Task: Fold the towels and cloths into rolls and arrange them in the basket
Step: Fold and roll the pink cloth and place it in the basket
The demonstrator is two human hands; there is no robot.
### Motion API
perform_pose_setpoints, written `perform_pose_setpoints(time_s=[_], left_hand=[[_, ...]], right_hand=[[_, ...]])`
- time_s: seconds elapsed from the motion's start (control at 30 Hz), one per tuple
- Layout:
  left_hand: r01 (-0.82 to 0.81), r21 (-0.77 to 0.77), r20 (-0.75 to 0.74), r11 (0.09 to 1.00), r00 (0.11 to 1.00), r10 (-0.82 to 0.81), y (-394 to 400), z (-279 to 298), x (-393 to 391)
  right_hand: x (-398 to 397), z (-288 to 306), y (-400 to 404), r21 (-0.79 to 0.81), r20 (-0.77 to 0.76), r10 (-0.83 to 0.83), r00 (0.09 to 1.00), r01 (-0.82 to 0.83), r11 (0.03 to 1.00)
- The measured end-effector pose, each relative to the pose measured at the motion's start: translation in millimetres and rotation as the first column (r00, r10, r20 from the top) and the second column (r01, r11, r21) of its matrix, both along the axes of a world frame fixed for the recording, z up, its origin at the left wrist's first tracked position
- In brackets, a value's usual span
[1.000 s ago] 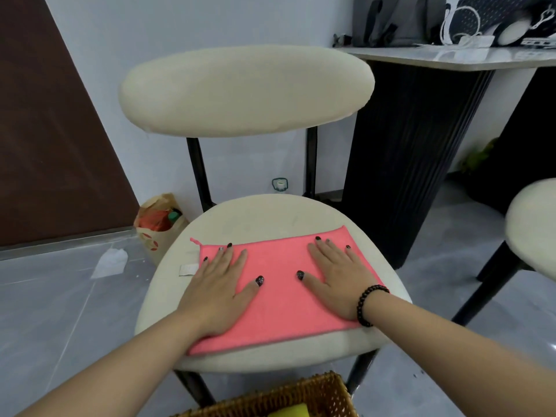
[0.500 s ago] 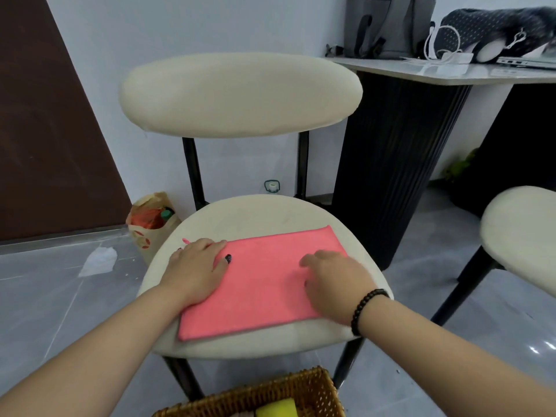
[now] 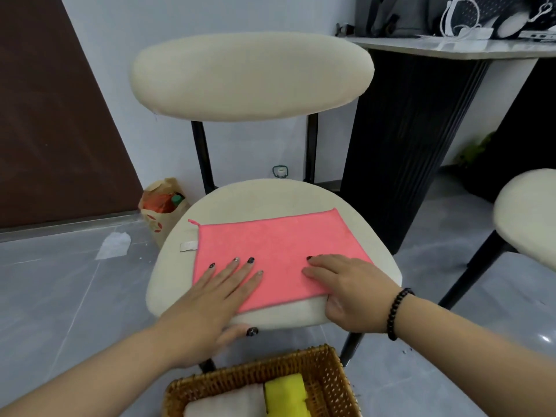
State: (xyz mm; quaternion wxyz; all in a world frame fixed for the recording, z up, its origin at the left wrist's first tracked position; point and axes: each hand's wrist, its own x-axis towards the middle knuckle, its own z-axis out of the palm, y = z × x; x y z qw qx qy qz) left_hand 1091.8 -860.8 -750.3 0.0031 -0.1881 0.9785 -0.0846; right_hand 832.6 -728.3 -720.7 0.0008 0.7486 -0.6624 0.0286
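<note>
A pink cloth (image 3: 279, 245) lies flat, folded into a rectangle, on the cream chair seat (image 3: 258, 197). My left hand (image 3: 219, 293) rests flat on the cloth's near left corner, fingers straight, thumb hanging over the seat's front edge. My right hand (image 3: 346, 287) lies at the near right edge of the cloth, its fingers bent against the fabric. Whether it pinches the edge cannot be made out. Below the seat stands a wicker basket (image 3: 328, 374) holding a yellow roll (image 3: 285, 392) and a white roll (image 3: 225, 401).
The chair's cream backrest (image 3: 252, 76) rises behind the seat. A second cream seat (image 3: 529, 212) is at the right. A dark table base (image 3: 403, 139) stands behind, a paper bag (image 3: 162, 206) on the grey floor at the left.
Both hands slid from the cloth's middle and sides back to its near edge. The left fingers, curled half a second ago, are straight again. The view tilted down, showing more basket.
</note>
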Motion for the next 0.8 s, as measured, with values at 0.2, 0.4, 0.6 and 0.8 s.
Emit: perform_pose_setpoints(time_s=[0.2,0.4,0.6,0.8], left_hand=[[0.041,-0.024,-0.101,0.999,0.994,-0.043,1,1,2],[0.0,0.014,-0.264,1.0,0.964,0.004,9,4,20],[-0.117,0.302,-0.358,0.946,0.906,0.226,32,4,39],[-0.158,0.533,-0.488,0.831,0.745,0.455,43,28,46]], right_hand=[[0,-12,6,-0.112,-0.011,-0.043,0.999,0.041,0.993],[3,1,21,0.036,-0.005,-0.165,0.986,0.166,0.986],[16,14,40,0.024,0.013,-0.251,0.968,0.251,0.968],[17,31,52,-0.065,0.395,-0.31,0.865,0.363,0.929]])
